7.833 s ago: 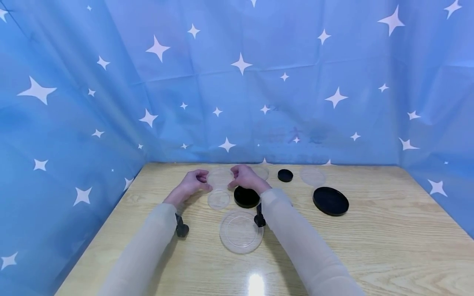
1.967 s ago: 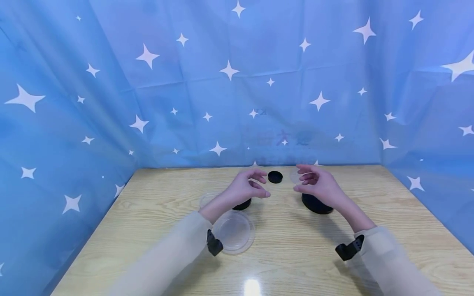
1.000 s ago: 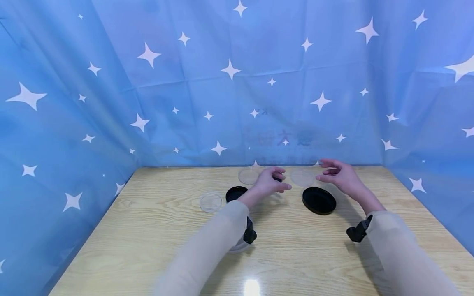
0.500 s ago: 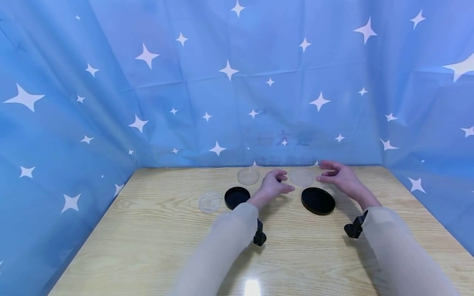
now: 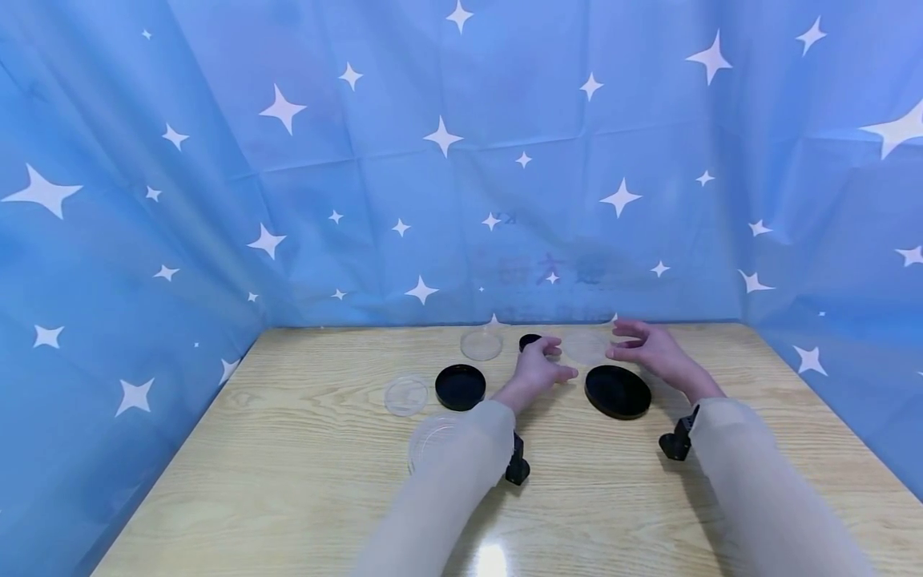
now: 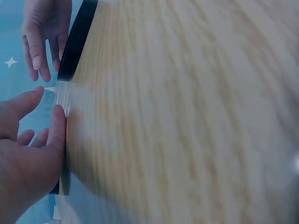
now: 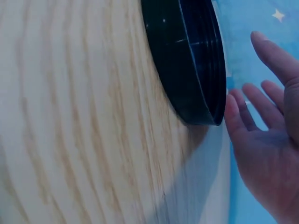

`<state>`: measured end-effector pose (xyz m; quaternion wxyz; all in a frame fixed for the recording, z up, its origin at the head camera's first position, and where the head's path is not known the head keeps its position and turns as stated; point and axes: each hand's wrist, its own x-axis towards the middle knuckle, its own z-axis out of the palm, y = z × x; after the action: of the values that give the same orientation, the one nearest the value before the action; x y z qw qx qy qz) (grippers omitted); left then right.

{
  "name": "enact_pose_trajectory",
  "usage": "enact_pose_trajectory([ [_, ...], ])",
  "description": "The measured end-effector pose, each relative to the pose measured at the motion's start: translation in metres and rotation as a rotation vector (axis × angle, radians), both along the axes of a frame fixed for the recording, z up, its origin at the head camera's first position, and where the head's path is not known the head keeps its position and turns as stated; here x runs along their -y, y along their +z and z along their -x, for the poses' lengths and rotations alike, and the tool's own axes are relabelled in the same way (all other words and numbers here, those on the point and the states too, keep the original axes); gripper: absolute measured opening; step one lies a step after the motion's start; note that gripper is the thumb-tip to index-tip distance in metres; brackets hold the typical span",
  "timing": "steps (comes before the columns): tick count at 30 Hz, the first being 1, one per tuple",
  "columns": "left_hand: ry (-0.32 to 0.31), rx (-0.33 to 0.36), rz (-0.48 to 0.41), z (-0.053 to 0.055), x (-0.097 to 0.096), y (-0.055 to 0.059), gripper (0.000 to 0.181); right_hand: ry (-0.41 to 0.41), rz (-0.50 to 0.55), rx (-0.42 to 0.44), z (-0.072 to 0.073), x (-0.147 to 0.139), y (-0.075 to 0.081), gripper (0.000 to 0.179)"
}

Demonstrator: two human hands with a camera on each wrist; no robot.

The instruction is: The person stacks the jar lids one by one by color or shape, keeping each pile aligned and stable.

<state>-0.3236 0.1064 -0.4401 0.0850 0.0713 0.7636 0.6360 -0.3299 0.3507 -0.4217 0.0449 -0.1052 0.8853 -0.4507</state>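
My left hand (image 5: 536, 372) hovers low, fingers loosely bent and parted from the thumb, holding nothing. It partly covers a small black round lid (image 5: 529, 340). Facing it across a clear plastic disc (image 5: 586, 344) is my right hand (image 5: 654, 357), its grasp likewise unoccupied. In the left wrist view, the left thumb overlaps the rim of a clear disc (image 6: 61, 95). A large black round lid (image 5: 618, 393) lies just in front of the right hand; the right wrist view shows its raised rim (image 7: 173, 60) beside the fingertips (image 7: 232, 108).
A medium black lid (image 5: 460, 388) sits left of the left wrist, between clear discs at the back (image 5: 481, 344) and left (image 5: 405, 396). The left sleeve partly hides a large clear disc (image 5: 427, 437). A blue star-patterned curtain (image 5: 375, 192) borders the wooden table (image 5: 288, 481).
Both hands gripped a clear disc at the left 7.8 s ago; they have since released it and shifted right. Lately the right hand has drifted slightly left, toward the clear disc.
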Motion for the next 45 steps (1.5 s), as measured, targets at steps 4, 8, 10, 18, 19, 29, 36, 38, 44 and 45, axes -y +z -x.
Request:
enact_pose_trajectory([
  [4, -0.003, -0.004, -0.028, 0.000, -0.003, -0.001, 0.060, 0.008, 0.022, 0.016, 0.003, -0.001, -0.004, 0.085],
  [8, -0.005, -0.002, -0.048, 0.000, -0.005, -0.001, 0.061, 0.017, 0.039, 0.021, 0.006, -0.001, -0.005, 0.087],
  [10, 0.010, 0.004, -0.046, 0.001, -0.006, -0.003, 0.061, 0.022, 0.027, 0.020, 0.007, 0.001, -0.005, 0.087],
  [18, 0.068, -0.011, 0.007, 0.008, -0.012, -0.005, 0.061, 0.038, -0.037, 0.040, 0.014, 0.007, 0.000, 0.084],
  [19, 0.074, -0.008, 0.012, 0.009, -0.013, -0.006, 0.061, 0.047, -0.034, 0.042, 0.015, 0.007, 0.000, 0.084],
  [29, 0.102, 0.004, 0.074, 0.014, -0.019, -0.007, 0.063, 0.070, 0.007, 0.067, 0.020, -0.001, -0.008, 0.079],
  [36, 0.118, -0.013, 0.117, 0.017, -0.023, -0.007, 0.063, 0.107, 0.011, 0.061, 0.025, -0.007, -0.013, 0.076],
  [38, 0.126, -0.022, 0.133, 0.017, -0.024, -0.007, 0.063, 0.113, 0.005, 0.066, 0.026, -0.008, -0.013, 0.076],
  [44, 0.121, -0.044, 0.172, 0.018, -0.025, -0.008, 0.065, 0.122, -0.021, 0.061, 0.028, -0.006, -0.012, 0.077],
  [45, 0.119, -0.045, 0.171, 0.019, -0.025, -0.008, 0.066, 0.124, -0.026, 0.060, 0.028, -0.006, -0.012, 0.077],
])
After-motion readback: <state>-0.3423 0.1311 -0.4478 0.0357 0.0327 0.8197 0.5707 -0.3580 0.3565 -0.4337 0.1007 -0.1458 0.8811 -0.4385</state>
